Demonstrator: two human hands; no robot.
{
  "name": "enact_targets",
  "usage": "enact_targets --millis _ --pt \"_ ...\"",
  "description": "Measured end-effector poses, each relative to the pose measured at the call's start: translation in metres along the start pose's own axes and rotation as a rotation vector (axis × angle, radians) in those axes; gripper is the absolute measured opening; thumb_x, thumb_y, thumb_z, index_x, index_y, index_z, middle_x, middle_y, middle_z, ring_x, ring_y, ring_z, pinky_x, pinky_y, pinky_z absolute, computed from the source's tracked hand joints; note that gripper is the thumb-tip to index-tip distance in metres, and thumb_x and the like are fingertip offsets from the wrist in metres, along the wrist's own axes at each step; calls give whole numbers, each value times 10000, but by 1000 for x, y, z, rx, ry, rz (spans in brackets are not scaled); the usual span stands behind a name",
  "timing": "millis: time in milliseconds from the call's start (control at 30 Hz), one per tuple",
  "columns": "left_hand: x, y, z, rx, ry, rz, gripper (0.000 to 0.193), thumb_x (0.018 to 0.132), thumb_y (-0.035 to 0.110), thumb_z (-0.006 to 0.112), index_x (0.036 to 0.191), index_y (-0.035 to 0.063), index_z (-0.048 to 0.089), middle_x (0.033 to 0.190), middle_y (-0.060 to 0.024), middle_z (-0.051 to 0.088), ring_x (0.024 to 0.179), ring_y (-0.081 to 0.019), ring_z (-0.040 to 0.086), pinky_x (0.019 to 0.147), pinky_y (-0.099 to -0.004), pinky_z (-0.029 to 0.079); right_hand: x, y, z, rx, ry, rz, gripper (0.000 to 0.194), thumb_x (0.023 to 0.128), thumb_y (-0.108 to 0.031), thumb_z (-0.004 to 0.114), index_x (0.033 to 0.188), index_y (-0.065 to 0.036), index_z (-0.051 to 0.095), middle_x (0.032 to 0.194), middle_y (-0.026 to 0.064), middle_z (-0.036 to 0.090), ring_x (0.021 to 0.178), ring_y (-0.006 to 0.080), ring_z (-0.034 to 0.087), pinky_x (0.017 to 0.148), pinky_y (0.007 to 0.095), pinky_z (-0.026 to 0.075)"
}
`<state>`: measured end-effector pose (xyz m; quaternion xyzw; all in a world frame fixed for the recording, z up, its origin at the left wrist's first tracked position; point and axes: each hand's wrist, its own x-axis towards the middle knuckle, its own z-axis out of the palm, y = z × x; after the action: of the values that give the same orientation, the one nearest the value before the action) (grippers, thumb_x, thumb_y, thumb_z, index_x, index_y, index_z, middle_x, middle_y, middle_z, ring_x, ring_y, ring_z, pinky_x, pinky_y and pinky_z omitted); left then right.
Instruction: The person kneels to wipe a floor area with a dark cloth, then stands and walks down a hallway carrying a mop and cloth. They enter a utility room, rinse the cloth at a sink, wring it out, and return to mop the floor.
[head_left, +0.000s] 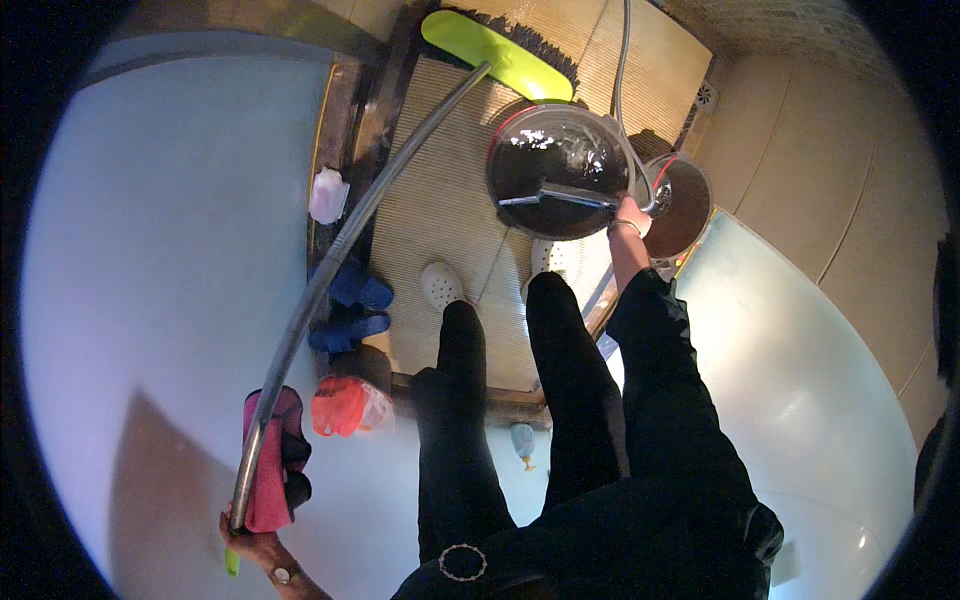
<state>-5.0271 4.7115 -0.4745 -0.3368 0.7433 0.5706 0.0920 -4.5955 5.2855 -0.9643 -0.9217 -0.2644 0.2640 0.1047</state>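
My left hand (255, 541) is closed around the lower end of the long metal handle (330, 259) of a broom. The broom's lime-green head (502, 56) with dark bristles lies at the top, against the ribbed floor. My right hand (634, 216) grips a chrome handheld shower head (574, 195), which reaches over a large round bucket (495, 161) holding dark-looking, rippled water. A grey hose (619, 75) runs up from that hand. Beside it stands a second, smaller bucket (705, 195), partly hidden by my hand and the hose.
White perforated clogs (441, 286) are on my feet. Blue slippers (349, 330), a red plastic bag (337, 409) and a pinkish-white container (328, 196) line the left edge. Pink and black cloths (268, 480) hang near my left hand. A pump bottle (523, 442) lies below; a floor drain (706, 97) is upper right.
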Motion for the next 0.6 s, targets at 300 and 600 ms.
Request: enact_targets --millis 300,600 --pt "7 -11 -39 -38 2 -70 319 878 270 513 1008 -2 618 1030 -138 649 991 -291 612 934 -471 461 -26 -61 10 -263 101 42 391 586 -221 677 870 47 682 856 177 684 731 289 662 696 374 524" --pt "6 -76 -71 -197 -56 -350 292 843 231 542 987 -8 627 1018 -141 657 972 -293 622 919 -493 471 -73 -129 27 -191 -73 -187 378 610 -248 681 867 29 688 921 191 689 833 300 681 748 369 532"
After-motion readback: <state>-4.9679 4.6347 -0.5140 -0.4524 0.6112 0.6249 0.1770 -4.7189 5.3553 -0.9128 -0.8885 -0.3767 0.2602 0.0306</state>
